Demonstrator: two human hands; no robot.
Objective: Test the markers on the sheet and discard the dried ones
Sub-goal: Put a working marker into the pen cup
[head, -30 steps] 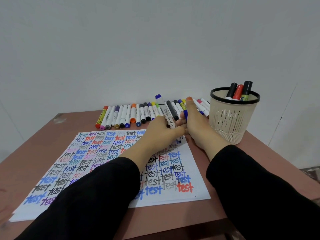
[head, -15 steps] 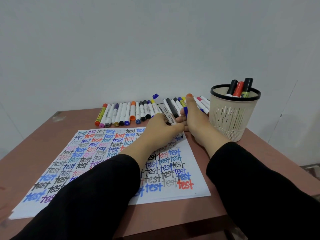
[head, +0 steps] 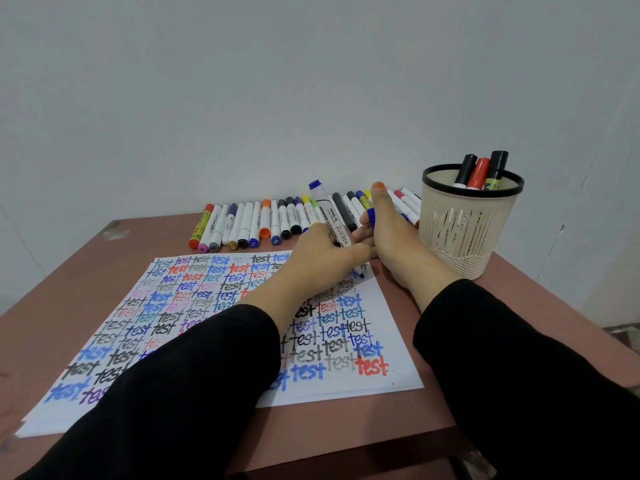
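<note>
Desk (head: 86, 271) was the biggest thing: flat, brown-red and a bit scuffed. It looked the same as a moment before. On it lay the white paper sheet (head: 389, 327), thin and flat, nearly full of the word "test" in blue, black, red, grey and purple. I could see no new word on it, but the hands hid the top right part.

Next in size was the basket (head: 464, 233), a round cream plastic tub with slits in its wall and a black rim. It stood just beside the sheet's far right corner. Three markers in the basket (head: 479, 173) stuck up out of it, maybe the dried ones. A row of markers (head: 249, 220) lay side by side along the back of the desk, smooth tubes with bright caps.

The left hand (head: 325, 258) had stayed in its spot. Its grip was curled tight round the marker (head: 341, 233), a white tube with black letters, tilted with its tip (head: 359, 274) down on the sheet's top right corner. The right hand (head: 391, 237) stayed right up against it, its grip pinching the small blue cap (head: 371, 216).

So very little had changed. I think this marker was still being tried and was not sorted yet. Whether it left a good mark I could not tell.
</note>
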